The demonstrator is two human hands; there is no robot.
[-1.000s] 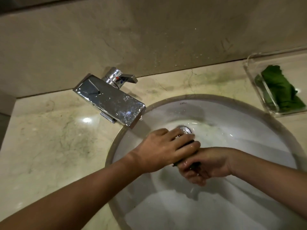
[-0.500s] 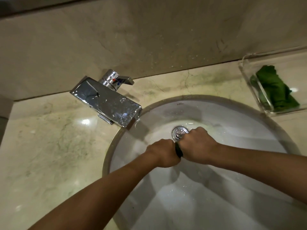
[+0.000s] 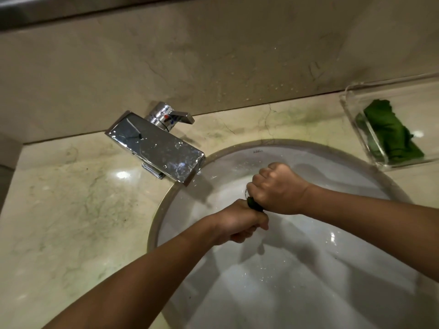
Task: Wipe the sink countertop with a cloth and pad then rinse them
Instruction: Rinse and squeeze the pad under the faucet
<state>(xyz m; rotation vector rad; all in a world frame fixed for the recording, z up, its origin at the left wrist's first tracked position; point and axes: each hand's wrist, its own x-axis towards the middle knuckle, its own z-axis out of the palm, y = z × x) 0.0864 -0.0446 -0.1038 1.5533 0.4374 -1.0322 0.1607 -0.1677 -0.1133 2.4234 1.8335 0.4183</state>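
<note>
**Pad wrung over basin**

Two hands, one dark pad [image 3: 254, 206], one green cloth [image 3: 392, 131]. Left hand [image 3: 240, 225] and right hand [image 3: 278, 188]: fingers clamped on the pad, over the white sink [image 3: 308, 157]. Pad axis runs hand to hand. Cloth sits in clear tray [image 3: 356, 119] on marble counter [image 3: 71, 210]. One chrome faucet [image 3: 156, 146].

chrome faucet [image 3: 156, 148] left of basin | clear tray [image 3: 356, 117] far right, against wall

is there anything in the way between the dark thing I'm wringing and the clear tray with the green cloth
Nothing visible. Both hands, left hand and right hand, grip the dark pad over the basin; only bare basin and countertop lie between it and the clear tray holding the green cloth.
</note>
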